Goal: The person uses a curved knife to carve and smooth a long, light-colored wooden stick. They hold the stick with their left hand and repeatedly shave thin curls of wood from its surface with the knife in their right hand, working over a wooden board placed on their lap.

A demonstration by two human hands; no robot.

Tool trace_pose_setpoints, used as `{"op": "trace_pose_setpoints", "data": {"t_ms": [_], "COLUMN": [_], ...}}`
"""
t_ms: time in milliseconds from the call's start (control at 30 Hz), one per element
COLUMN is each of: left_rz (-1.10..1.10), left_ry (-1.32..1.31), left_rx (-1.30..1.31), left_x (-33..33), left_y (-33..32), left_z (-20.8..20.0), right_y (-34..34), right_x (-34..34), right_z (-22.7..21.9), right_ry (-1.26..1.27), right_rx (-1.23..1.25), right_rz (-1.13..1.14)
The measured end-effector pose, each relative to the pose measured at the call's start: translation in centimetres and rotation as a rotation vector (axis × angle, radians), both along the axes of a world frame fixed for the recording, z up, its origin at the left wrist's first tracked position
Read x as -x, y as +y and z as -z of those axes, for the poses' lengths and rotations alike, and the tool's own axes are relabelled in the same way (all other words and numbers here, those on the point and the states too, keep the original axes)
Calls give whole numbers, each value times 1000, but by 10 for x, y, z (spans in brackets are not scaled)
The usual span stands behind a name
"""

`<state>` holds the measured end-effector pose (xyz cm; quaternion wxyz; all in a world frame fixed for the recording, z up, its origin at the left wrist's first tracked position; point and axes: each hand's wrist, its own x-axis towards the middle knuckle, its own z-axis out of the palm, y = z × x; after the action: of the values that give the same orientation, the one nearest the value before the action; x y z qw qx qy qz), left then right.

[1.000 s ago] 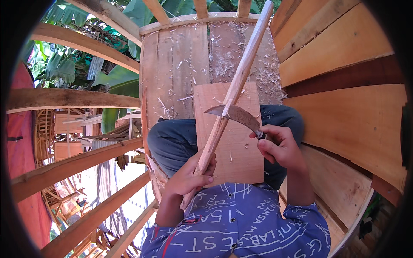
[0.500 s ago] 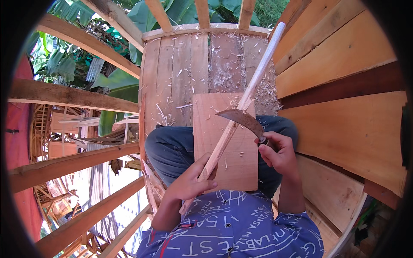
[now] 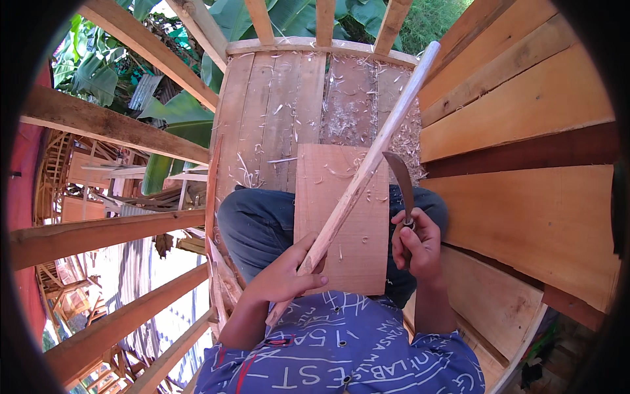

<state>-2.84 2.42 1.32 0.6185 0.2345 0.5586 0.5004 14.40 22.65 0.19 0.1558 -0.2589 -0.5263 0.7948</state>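
A long pale wooden stick [image 3: 357, 184] slants from my shirt up to the far right, its bark peeled off. My left hand [image 3: 289, 272] is closed round its lower part. In my right hand [image 3: 420, 246] is a sickle [image 3: 401, 177] with a curved dark blade and a short handle. The blade stands upright just right of the stick, its tip close to the wood; whether they touch I cannot tell. Under the stick a flat wooden board [image 3: 341, 262] lies across my lap, with a few curled shavings on it.
I sit cross-legged on a plank floor [image 3: 275, 125] strewn with wood shavings [image 3: 344, 121]. Board walls [image 3: 525, 223] rise close on my right. Spaced wooden rails [image 3: 118, 233] run along the left, with banana leaves [image 3: 289, 23] beyond the far edge.
The sickle has swung from lying across the stick to upright at its right side. My right hand has turned with it, while my left keeps its hold on the stick.
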Motion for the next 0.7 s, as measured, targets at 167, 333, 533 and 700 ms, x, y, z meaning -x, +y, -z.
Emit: {"op": "trace_pose_setpoints", "data": {"t_ms": [167,333,533,700], "left_rz": [-117,-208,-180,-178], "left_ry": [308,415,492,513], "left_rx": [75,-46,-65,-34], "left_x": [-4,-1,-3,-8], "left_y": [10,8,4,4], "left_z": [-5,-5,-8,-19], "right_y": [-24,-30,-28,-15], "right_x": [4,9,20,24], "right_z": [20,18,3,2], "right_ry": [13,-80,-113,-235], "right_rx": [-91,-678,-874,-1070], "right_rz": [52,-62,-171,-103]}}
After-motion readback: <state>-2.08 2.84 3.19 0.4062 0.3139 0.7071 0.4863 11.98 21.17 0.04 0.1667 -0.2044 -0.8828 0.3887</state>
